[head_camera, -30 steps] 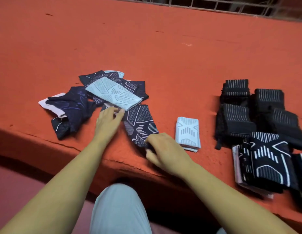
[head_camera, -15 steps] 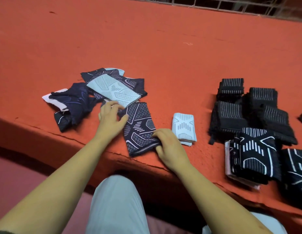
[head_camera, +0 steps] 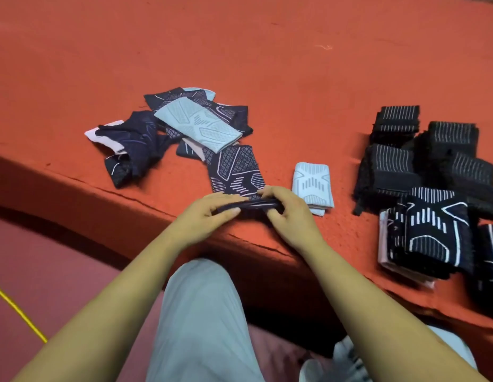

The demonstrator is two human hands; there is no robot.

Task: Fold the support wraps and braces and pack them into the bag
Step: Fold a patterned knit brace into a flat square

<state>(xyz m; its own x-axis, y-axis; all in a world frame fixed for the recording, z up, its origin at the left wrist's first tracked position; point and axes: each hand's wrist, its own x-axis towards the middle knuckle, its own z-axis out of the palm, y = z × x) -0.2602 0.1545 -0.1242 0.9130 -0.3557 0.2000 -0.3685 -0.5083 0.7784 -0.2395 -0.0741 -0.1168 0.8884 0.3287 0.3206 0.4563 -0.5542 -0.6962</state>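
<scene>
1. Orange-red felt-covered desk (head_camera: 267, 64) carries everything.
2. Black striped folded braces (head_camera: 432, 166) are stacked at 3 o'clock.
3. Unfolded navy and grey wraps (head_camera: 168, 128) are heaped at 10 o'clock.
4. Navy patterned wrap (head_camera: 235, 172) lies at the centre, with its near edge folded up.
5. Left hand (head_camera: 204, 219) and right hand (head_camera: 292, 216) have their fingers clamped on that edge.
6. Pale grey folded wrap (head_camera: 312, 186) sits just beside the right hand, at its 1 o'clock.
</scene>
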